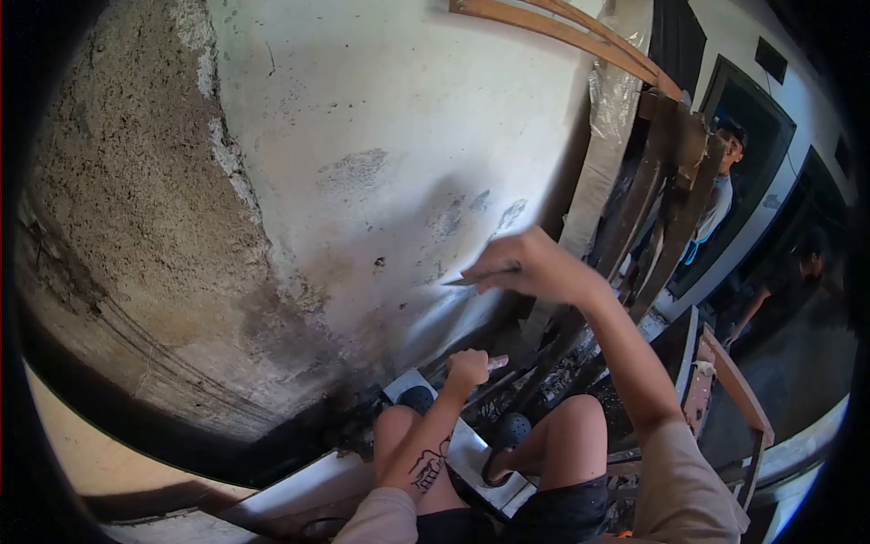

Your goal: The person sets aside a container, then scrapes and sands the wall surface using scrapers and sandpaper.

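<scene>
My right hand (535,265) is raised in front of the wall, its fingers closed around a tool with a thin, pointed metal blade (459,282). The fingers cover most of this tool, and its tip points left toward the wall. Lower down, above my knees, my left hand (468,366) is closed. A small pinkish piece (497,362) sticks out at its right side; I cannot make out what it is. The white wall (335,100) has stained, pitted patches, and to its left the plaster is stripped to rough, bare render (149,154).
Dark wooden beams (648,199) lean upright at the right, beside plastic-wrapped material (612,100). Curved wooden strips (562,34) jut out overhead. A white board (471,449) lies beneath my feet, with rubble (562,381) nearby. Two other people (720,195) are farther right.
</scene>
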Demonstrator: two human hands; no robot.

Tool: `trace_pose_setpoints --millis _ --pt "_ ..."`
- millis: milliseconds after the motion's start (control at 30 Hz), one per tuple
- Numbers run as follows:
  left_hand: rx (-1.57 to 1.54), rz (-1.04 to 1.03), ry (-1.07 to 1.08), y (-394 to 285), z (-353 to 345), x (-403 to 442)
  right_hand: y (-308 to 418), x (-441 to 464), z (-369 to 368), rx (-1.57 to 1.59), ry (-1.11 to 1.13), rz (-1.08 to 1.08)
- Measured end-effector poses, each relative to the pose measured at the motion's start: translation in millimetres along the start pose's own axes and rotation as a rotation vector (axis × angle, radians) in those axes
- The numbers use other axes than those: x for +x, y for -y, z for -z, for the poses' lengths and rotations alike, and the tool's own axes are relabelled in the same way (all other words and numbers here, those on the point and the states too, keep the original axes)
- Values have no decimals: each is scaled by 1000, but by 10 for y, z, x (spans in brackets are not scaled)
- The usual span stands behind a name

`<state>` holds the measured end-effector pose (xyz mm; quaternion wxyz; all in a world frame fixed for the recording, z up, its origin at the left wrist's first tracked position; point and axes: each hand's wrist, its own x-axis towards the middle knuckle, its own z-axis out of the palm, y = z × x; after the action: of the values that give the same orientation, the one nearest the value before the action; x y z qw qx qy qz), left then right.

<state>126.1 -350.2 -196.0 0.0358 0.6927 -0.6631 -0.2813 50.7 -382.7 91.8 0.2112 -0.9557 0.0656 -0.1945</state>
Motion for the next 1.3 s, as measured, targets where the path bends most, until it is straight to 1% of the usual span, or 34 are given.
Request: trace_pose_setpoints --millis 33,67,100,133,167,200,267,333,400,467,500,533,600,667,700,733,800,833,867,900,933,967,1000,1067,1100,1133,1200,1233,1300 --pt "-60 65 155 -7 95 -68 -12 197 44 9 73 24" --pt "-56 73 159 -10 142 -148 -29 381 96 -92 59 64" --pt "-78 63 183 -18 182 -214 -8 540 165 -186 -15 116" --pt "-99 51 205 -10 207 -232 94 654 263 -324 -163 187" --pt "-103 24 129 14 192 -225 204 736 347 -429 -278 161" --pt "-101 28 130 27 202 -229 309 786 436 -498 -397 190" --pt "-98 17 121 34 231 -237 491 852 477 -608 -526 168" --pt "-89 31 139 37 215 -215 52 1139 148 -863 -452 196" --pt "-73 46 157 59 199 -212 99 1159 122 -832 -410 215" --pt "-84 30 150 26 173 -205 186 1060 346 -691 -432 243" --pt "-88 30 154 17 152 -191 319 1002 453 -609 -501 296" --pt "-86 12 128 8 119 -182 413 949 544 -663 -536 304" --pt "-81 -4 113 -20 53 -177 227 1088 338 -482 -528 333" --pt "-112 -42 98 -40 33 -171 -47 1169 147 -872 -432 283" --pt "-116 -53 64 -60 50 -208 43 1125 228 -811 -441 326" --pt "-120 -55 65 -99 68 -253 131 1067 321 -811 -436 325" --pt "-98 -37 66 -155 149 -263 311 1004 518 -614 -559 395" --pt "-104 -36 63 -170 153 -234 415 960 546 -567 -591 391" --pt "-101 -41 79 -185 128 -215 308 1025 434 -564 -587 390" --pt "-95 -45 98 -194 99 -221 110 1138 230 -689 -533 366" --pt "-93 -45 102 -202 83 -239 77 1203 121 -816 -478 341" --pt "-93 -44 100 -213 97 -229 101 1122 193 -689 -393 350" --pt "-94 -44 99 -220 111 -221 154 1069 268 -692 -393 355" --pt "-97 -47 96 -211 113 -216 241 976 410 -573 -459 361" --pt "-100 -48 98 -205 118 -218 334 917 494 -558 -521 399" --pt "-107 -42 95 -200 130 -209 429 862 493 -472 -562 324" --pt "-99 -45 126 -203 120 -226 -70 1056 174 -597 -453 334" --pt "-92 -45 132 -195 100 -252 20 1077 78 -694 -434 312" --pt "-102 -52 84 -202 113 -245 77 973 210 -681 -436 291"
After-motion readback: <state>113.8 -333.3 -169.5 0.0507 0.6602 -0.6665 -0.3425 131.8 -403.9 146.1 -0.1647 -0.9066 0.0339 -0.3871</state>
